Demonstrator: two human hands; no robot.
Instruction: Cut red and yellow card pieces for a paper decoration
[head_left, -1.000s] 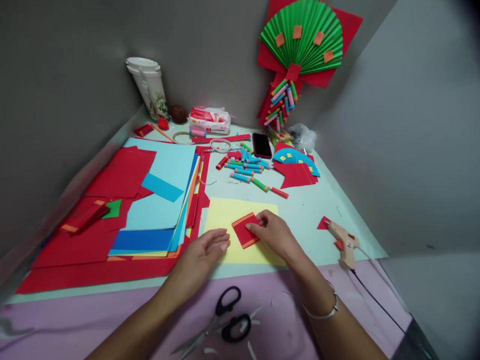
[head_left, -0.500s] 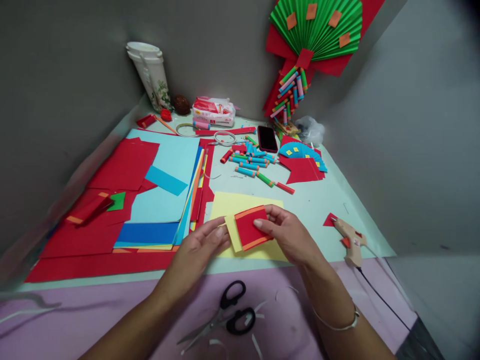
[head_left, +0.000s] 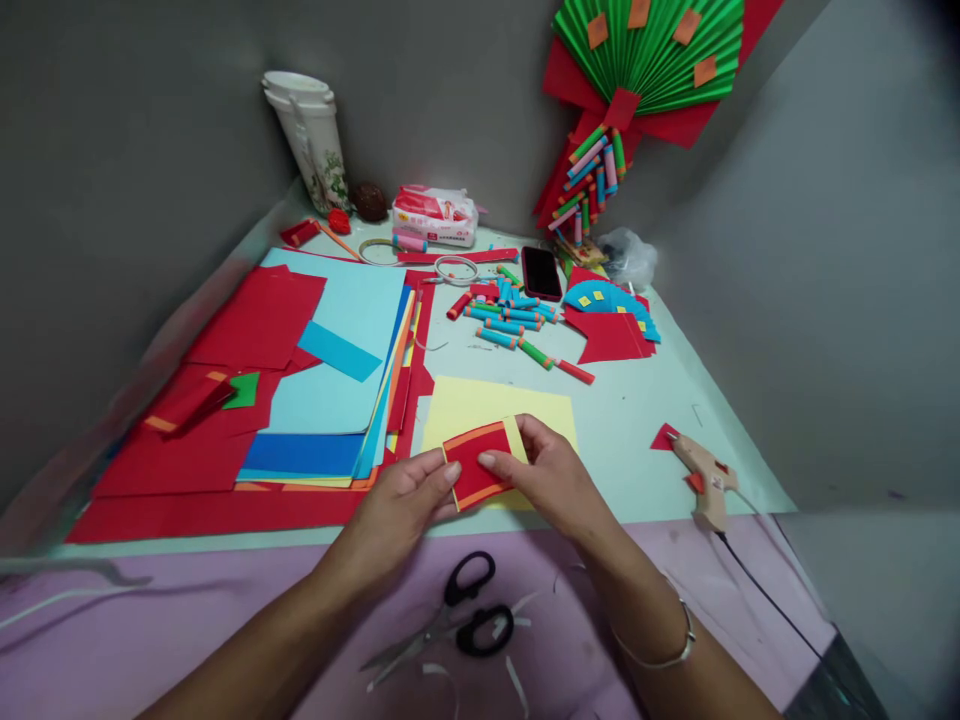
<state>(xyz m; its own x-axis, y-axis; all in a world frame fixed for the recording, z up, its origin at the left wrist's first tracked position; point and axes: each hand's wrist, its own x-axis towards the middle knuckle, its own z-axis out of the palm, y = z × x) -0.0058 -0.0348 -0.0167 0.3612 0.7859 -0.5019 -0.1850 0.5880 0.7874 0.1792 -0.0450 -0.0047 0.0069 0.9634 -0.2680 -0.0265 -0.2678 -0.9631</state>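
Observation:
Between my two hands is a red paper piece (head_left: 474, 474) with orange strips along its upper and lower edges. It lies against a small yellow paper strip (head_left: 515, 440), which shows past its right edge. My left hand (head_left: 411, 488) pinches the left edge, thumb on top. From the right, my right hand (head_left: 546, 470) grips the papers, its thumb resting on the red face and its fingers behind. Below them on the table lies a larger yellow sheet (head_left: 495, 400). Black-handled scissors (head_left: 450, 620) rest near the front among white scraps.
Stacked coloured sheets (head_left: 330, 390) cover the left side. Several small paper rolls (head_left: 517, 320) lie near a phone (head_left: 541, 273). A glue gun (head_left: 706, 478) with a cord sits at the right. A green paper fan (head_left: 660, 60) stands against the back wall.
The red piece has shifted left over the yellow strip, so yellow now shows at its right instead of its left. My left thumb has come onto the red paper.

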